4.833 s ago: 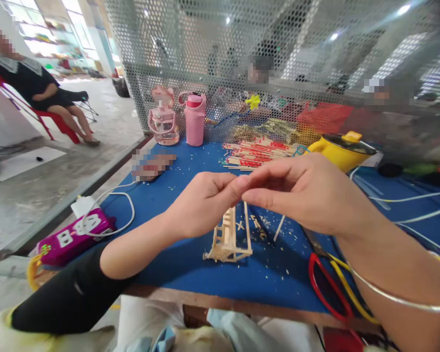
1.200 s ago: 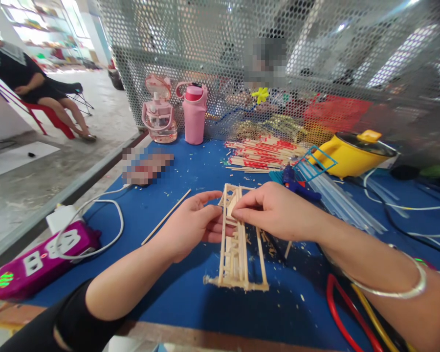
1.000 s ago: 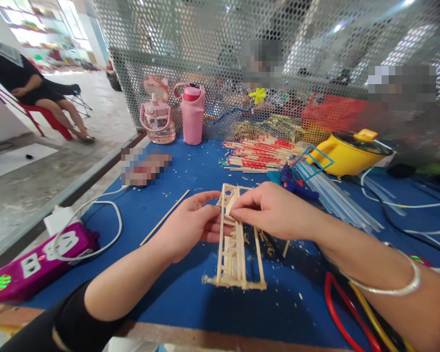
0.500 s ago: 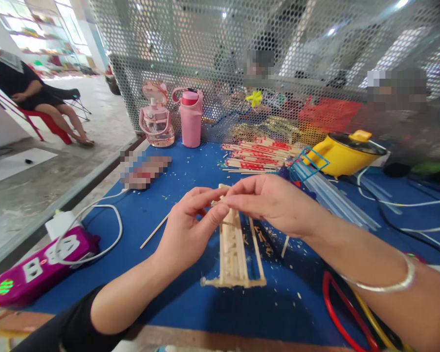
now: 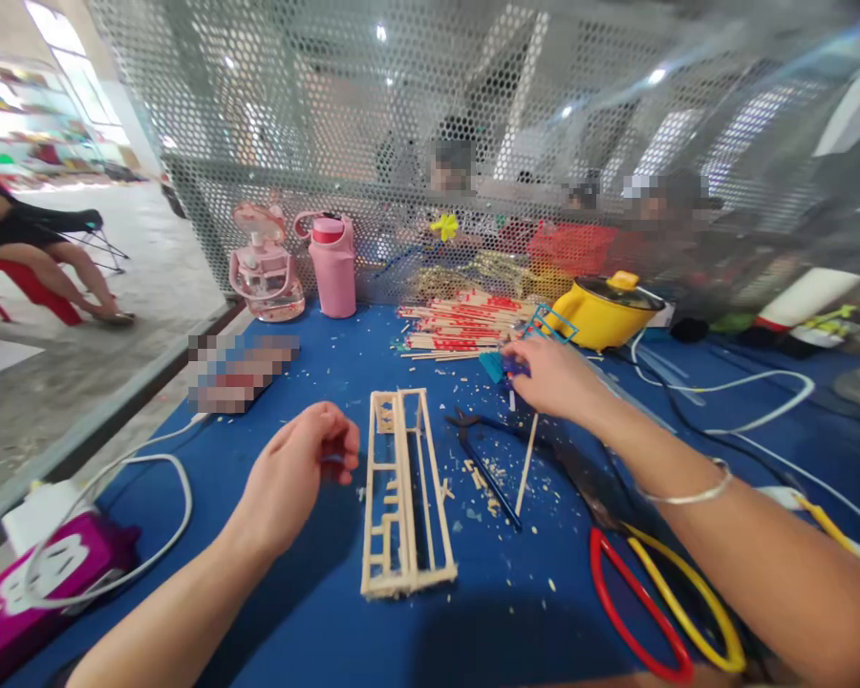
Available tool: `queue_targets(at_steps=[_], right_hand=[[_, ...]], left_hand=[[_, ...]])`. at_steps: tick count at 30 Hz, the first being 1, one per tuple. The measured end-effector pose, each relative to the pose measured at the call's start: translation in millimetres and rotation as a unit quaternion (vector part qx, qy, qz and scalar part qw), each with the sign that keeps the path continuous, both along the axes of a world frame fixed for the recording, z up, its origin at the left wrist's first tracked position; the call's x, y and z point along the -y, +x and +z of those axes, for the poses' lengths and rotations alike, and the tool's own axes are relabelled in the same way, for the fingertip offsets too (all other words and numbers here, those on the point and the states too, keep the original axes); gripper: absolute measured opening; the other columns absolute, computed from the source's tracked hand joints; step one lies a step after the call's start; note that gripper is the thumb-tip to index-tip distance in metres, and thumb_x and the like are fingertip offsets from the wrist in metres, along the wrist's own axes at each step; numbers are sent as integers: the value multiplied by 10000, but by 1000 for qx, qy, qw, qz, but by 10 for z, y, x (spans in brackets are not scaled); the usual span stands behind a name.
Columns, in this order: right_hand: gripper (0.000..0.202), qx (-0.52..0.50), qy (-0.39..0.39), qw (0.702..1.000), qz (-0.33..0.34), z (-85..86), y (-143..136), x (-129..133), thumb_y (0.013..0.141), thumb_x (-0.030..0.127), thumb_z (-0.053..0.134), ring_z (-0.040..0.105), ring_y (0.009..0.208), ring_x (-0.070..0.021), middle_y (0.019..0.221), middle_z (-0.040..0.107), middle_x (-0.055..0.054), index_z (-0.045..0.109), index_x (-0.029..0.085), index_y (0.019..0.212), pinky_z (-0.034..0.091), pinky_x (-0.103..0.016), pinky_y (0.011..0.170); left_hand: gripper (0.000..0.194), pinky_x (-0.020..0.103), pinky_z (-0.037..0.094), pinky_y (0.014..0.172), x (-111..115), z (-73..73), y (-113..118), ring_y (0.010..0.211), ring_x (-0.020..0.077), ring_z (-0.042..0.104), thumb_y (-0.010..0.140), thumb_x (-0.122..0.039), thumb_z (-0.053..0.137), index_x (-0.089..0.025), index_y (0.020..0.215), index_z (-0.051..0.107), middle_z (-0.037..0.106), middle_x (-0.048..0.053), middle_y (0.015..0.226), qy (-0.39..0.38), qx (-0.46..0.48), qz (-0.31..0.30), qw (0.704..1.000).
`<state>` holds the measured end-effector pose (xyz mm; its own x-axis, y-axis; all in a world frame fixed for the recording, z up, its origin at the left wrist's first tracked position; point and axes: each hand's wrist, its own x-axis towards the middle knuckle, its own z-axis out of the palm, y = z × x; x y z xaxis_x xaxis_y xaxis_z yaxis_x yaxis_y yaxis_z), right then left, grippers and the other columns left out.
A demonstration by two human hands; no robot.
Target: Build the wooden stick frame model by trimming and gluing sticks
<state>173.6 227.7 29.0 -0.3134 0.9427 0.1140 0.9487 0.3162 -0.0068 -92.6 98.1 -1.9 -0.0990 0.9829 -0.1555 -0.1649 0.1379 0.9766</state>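
My left hand (image 5: pixel 290 473) hovers over the blue table, left of a small frame of pale wooden sticks (image 5: pixel 403 497). Its fingers are loosely curled, with a gap between them and no object visible. The frame lies on the table with long rails and short crosspieces, touched by neither hand. Farther off, my right hand (image 5: pixel 555 377) has its fingers closed round a dark blue glue gun (image 5: pixel 517 367), partly hidden by the hand. A teal piece (image 5: pixel 491 367) shows beside it. Below lie blue-handled pliers (image 5: pixel 488 478) and a loose stick (image 5: pixel 526 465).
Scissors (image 5: pixel 641 612) with red and yellow handles lie at front right. Wrapped sticks (image 5: pixel 459 320), a yellow pot (image 5: pixel 606 311) and pink bottles (image 5: pixel 334 268) stand by the mesh screen (image 5: pixel 315 124). A purple power strip (image 5: pixel 50 592) with a cable is at left. Other people sit nearby.
Both hands have come away from the wooden frame, which now lies lower and fully visible. My right hand has moved away to the glue gun; my left has drawn back leftward. The view has shifted right.
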Motion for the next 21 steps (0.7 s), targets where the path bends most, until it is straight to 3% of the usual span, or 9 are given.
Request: queue_targets(at_steps=[3,5,7,11,14,17,21], right_hand=[[549,62,-16,996,-60,-279,350,-313,669,103,587,569,1008,-313,1137,603,-223,570,95,1218,418,-364,798],[589,67,-19,995,-69,-428,446,-424,695,113,559,577,1009,-318,1176,586,-233,512,98,1282,421,-366,773],[533,66,-18,995,-73,-514,464,-479,732,141,528,587,994,-319,1153,601,-233,522,95,1262,420,-368,752],[362,48,-20,996,-66,-504,449,-491,774,209,508,610,930,-295,1022,666,-195,624,98,1098,421,-343,738],[395,-19,29,996,-82,-392,481,-400,820,285,491,605,935,-269,1052,664,-165,591,117,1164,424,-319,745],[433,-128,74,983,-108,-270,551,-259,840,416,501,608,860,-260,941,682,-150,602,117,1137,428,-315,713],[326,-294,-1,947,-128,-203,621,-142,802,417,579,592,726,-219,752,653,-118,646,108,878,443,-316,694]], left_hand=[[280,239,452,589,34,-9,-8,654,127,552,855,-409,494,-170,712,470,568,0,699,-67,-56,-148,985],[272,223,450,597,75,-19,40,664,114,571,795,-380,614,-175,756,440,584,-9,725,-71,-17,-231,970],[294,207,447,604,107,-39,102,664,97,578,742,-293,690,-175,806,428,595,-13,754,-56,38,-271,960],[257,187,434,559,123,-83,165,605,81,579,743,-198,661,-174,835,421,588,-23,714,-50,73,-250,964],[259,176,399,477,120,-78,149,517,73,555,721,-128,624,-191,815,391,559,-53,666,-57,80,-234,967],[328,169,359,410,123,-45,129,450,54,514,687,-94,614,-215,797,331,556,-69,744,-53,121,-220,966],[335,155,329,405,113,-16,124,465,30,483,695,-87,602,-216,784,306,580,-46,860,-41,124,-217,967]])
